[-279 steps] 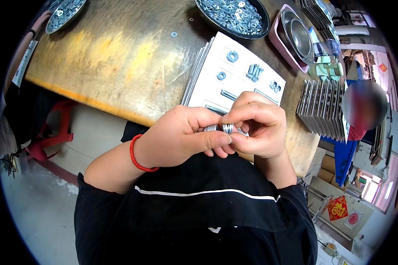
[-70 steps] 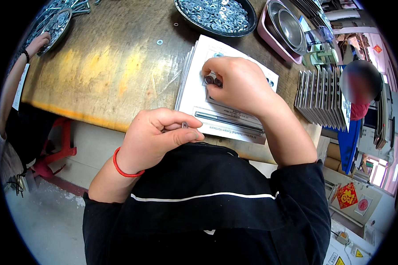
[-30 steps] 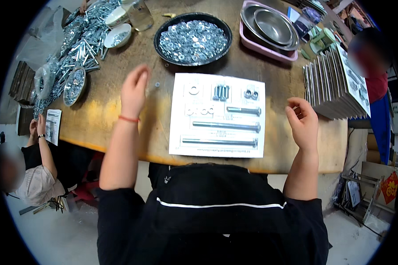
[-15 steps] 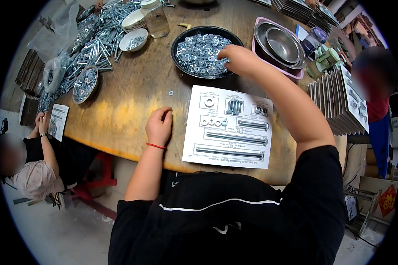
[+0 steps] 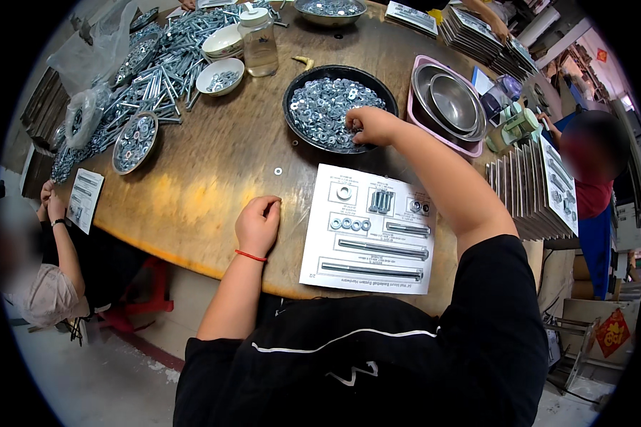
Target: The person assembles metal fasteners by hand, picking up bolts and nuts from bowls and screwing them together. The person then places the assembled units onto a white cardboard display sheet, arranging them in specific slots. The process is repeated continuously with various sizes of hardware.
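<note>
This is a small workshop where hardware gets sorted and packed by hand. A big worn wooden table (image 5: 192,178) carries a black bowl of washers (image 5: 327,114) right under the fingers of the right hand (image 5: 369,125). Heaps of long bolts (image 5: 149,71) lie far off to their left. Stacked parts cards (image 5: 541,192) stand to their right, with nested steel bowls (image 5: 452,103) just beside them.
</note>
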### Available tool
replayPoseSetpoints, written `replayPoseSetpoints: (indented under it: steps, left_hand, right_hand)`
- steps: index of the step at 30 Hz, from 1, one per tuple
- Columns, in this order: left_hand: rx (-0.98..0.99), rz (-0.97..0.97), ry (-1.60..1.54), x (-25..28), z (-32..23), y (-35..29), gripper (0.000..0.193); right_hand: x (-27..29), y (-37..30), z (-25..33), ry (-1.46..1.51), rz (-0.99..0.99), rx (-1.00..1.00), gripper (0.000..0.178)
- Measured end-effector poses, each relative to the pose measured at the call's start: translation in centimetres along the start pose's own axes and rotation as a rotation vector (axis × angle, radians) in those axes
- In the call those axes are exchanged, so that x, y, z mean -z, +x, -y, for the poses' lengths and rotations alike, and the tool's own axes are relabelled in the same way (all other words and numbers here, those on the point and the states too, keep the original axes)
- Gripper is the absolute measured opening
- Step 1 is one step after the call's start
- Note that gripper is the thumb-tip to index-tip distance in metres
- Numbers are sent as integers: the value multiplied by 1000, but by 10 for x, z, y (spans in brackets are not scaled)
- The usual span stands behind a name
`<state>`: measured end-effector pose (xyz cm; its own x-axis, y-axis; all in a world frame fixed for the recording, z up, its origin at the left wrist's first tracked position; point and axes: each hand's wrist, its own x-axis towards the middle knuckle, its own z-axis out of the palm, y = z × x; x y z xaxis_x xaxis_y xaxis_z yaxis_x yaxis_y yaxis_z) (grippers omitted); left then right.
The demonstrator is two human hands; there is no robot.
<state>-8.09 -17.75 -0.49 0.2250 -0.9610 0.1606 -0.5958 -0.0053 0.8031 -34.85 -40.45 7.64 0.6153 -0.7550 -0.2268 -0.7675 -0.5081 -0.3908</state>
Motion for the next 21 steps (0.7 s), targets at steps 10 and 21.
replayPoseSetpoints:
  steps: [10,21]
  left_hand:
    - [7,-4,0,4,-5,0,13]
    - [-10,-13,-9,2,-4,-1,12]
  right_hand:
    - [-4,0,10,31,36,-47,36]
    - [-2,5,5,5,78,22,28]
